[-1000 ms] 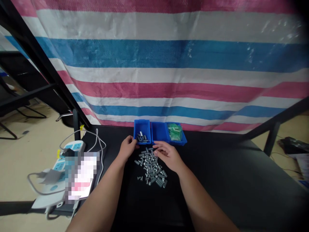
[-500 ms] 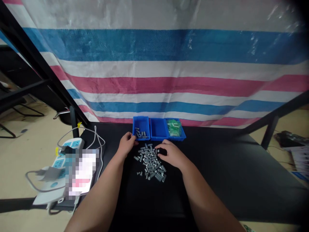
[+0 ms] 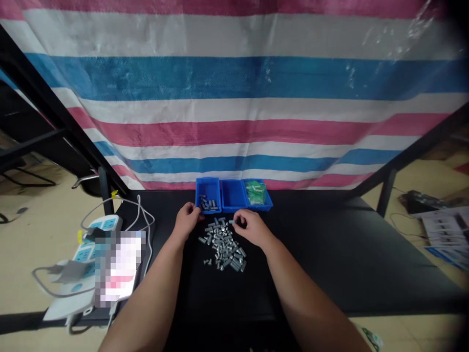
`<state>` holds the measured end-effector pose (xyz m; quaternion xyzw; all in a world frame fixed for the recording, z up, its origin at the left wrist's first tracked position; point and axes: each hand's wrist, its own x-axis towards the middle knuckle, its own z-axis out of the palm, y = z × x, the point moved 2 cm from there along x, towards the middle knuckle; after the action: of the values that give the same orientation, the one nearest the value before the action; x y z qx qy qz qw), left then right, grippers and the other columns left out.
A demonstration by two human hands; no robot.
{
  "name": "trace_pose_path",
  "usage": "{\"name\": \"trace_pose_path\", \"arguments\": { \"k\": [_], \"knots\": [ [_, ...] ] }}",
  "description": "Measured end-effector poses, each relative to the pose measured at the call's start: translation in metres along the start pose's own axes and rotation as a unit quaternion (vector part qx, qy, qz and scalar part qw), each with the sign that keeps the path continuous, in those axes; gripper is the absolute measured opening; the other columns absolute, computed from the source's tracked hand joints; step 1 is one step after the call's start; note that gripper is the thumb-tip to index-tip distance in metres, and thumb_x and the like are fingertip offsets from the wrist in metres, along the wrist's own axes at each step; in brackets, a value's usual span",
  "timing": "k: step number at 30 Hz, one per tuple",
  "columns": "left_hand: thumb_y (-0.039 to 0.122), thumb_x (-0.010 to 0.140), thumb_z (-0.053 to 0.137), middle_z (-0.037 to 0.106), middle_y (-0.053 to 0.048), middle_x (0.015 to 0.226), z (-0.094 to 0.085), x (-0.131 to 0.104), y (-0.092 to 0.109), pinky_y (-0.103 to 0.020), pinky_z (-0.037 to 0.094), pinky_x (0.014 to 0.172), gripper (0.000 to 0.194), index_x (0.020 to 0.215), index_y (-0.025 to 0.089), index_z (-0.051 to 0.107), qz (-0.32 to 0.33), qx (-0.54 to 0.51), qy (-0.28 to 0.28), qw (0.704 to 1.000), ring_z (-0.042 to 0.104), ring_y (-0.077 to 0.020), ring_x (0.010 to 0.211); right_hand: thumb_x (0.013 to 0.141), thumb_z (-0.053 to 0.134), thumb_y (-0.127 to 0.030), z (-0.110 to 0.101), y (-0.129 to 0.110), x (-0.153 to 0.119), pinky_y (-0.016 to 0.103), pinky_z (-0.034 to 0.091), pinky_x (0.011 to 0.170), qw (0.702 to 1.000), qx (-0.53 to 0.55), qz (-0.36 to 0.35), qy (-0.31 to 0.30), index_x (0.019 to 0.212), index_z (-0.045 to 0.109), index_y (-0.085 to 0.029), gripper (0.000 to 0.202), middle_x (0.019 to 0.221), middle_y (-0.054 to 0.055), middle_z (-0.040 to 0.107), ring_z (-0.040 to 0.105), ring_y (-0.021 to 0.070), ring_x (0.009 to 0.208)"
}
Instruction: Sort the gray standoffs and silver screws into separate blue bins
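A pile of small silvery metal screws and cylinders [image 3: 226, 247] lies on the black table. Behind it stand three blue bins: the left bin [image 3: 208, 186] has some metal pieces inside, the middle bin [image 3: 233, 193] shows a bare bottom, and the right bin [image 3: 269, 201] holds a green-and-clear bag [image 3: 256, 192]. My left hand [image 3: 188, 219] is closed at the left bin's front corner; whatever its fingers grip is hidden. Just above the pile's right side, my right hand [image 3: 251, 227] pinches a small metal piece [image 3: 231, 222] between thumb and forefinger.
At the left lie a white power strip [image 3: 84, 256], pale cables [image 3: 151, 239] and a phone with a blurred screen [image 3: 122, 266]. A striped plastic sheet [image 3: 227, 110] hangs behind the table [image 3: 330, 254], between black frame posts.
The whole view has shifted slightly. My right hand has closed its fingers on a small metal piece at the top of the pile. My left hand stays beside the left bin.
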<state>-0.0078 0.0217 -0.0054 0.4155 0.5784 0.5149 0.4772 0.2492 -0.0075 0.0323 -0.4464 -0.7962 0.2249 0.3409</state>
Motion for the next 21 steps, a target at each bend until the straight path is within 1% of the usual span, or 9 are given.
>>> {"name": "trace_pose_path", "arguments": {
  "k": [4,7,9,10,12,14,16,19,21],
  "knots": [
    [0.034,0.071,0.067,0.056,0.004,0.064,-0.002,-0.004,0.000,-0.022,0.053,0.061,0.026,0.075,0.019,0.046,0.027,0.008,-0.002,1.000,0.067,-0.0150,0.061,0.082,0.063,-0.023,0.005,-0.003,-0.002,0.023,0.035,0.054,0.995,0.095,0.014,0.010,0.082,0.061,-0.019,0.004,0.062,-0.005,0.048,0.044,0.0102,0.055],
    [0.035,0.074,0.065,0.059,0.002,0.064,-0.003,-0.006,0.000,-0.021,0.051,0.059,0.024,0.076,0.018,0.047,0.045,0.039,0.000,0.998,0.069,-0.0172,0.063,0.085,0.065,-0.032,0.015,-0.014,0.011,0.023,0.043,0.055,0.979,0.198,0.044,0.021,0.081,0.063,-0.018,0.014,0.064,-0.003,0.057,0.053,0.0111,0.056],
    [0.036,0.076,0.064,0.061,0.001,0.064,-0.004,-0.006,0.000,-0.021,0.049,0.057,0.024,0.077,0.018,0.048,0.054,0.055,-0.002,0.997,0.070,-0.0185,0.063,0.082,0.069,-0.041,0.022,-0.024,0.026,0.027,0.052,0.061,0.949,0.288,0.095,0.080,0.092,0.064,-0.018,0.026,0.074,0.002,0.066,0.062,0.0145,0.062],
    [0.037,0.077,0.063,0.062,0.000,0.065,-0.004,-0.006,0.000,-0.021,0.049,0.057,0.024,0.077,0.018,0.047,0.057,0.056,-0.005,0.997,0.070,-0.0189,0.063,0.077,0.074,-0.044,0.025,-0.028,0.032,0.030,0.056,0.064,0.932,0.323,0.122,0.109,0.102,0.063,-0.017,0.038,0.079,0.004,0.069,0.066,0.0166,0.066],
    [0.037,0.078,0.063,0.063,0.000,0.066,-0.005,-0.007,-0.001,-0.022,0.050,0.058,0.025,0.078,0.019,0.047,0.063,0.047,-0.013,0.997,0.071,-0.0195,0.064,0.069,0.080,-0.046,0.031,-0.034,0.041,0.033,0.060,0.065,0.912,0.356,0.156,0.129,0.117,0.059,-0.017,0.060,0.090,0.007,0.072,0.070,0.0190,0.071],
    [0.037,0.078,0.062,0.063,0.000,0.067,-0.005,-0.008,-0.002,-0.022,0.051,0.059,0.025,0.078,0.019,0.046,0.071,0.042,-0.018,0.996,0.071,-0.0198,0.065,0.070,0.079,-0.047,0.032,-0.036,0.039,0.032,0.059,0.060,0.919,0.344,0.158,0.111,0.118,0.060,-0.017,0.060,0.094,0.008,0.072,0.070,0.0188,0.069],
    [0.036,0.078,0.062,0.062,0.000,0.067,-0.006,-0.010,-0.003,-0.022,0.050,0.059,0.024,0.076,0.019,0.046,0.078,0.046,-0.019,0.996,0.072,-0.0198,0.066,0.078,0.072,-0.047,0.029,-0.032,0.027,0.028,0.056,0.053,0.941,0.295,0.141,0.091,0.107,0.064,-0.017,0.042,0.088,0.006,0.071,0.068,0.0175,0.064],
    [0.033,0.077,0.062,0.061,0.001,0.065,-0.006,-0.013,-0.002,-0.021,0.049,0.059,0.022,0.074,0.019,0.045,0.081,0.053,-0.018,0.995,0.072,-0.0199,0.066,0.088,0.061,-0.040,0.015,-0.019,0.001,0.026,0.052,0.054,0.979,0.142,0.101,0.108,0.092,0.067,-0.018,0.023,0.074,0.003,0.068,0.065,0.0159,0.060],
    [0.032,0.076,0.060,0.061,0.001,0.063,-0.005,-0.015,-0.001,-0.021,0.048,0.058,0.020,0.073,0.019,0.045,0.082,0.061,-0.012,0.995,0.071,-0.0196,0.064,0.090,0.056,-0.033,0.003,-0.011,-0.010,0.027,0.052,0.058,0.988,0.015,0.076,0.134,0.089,0.067,-0.018,0.018,0.074,0.003,0.068,0.063,0.0153,0.060]
  ]
}}
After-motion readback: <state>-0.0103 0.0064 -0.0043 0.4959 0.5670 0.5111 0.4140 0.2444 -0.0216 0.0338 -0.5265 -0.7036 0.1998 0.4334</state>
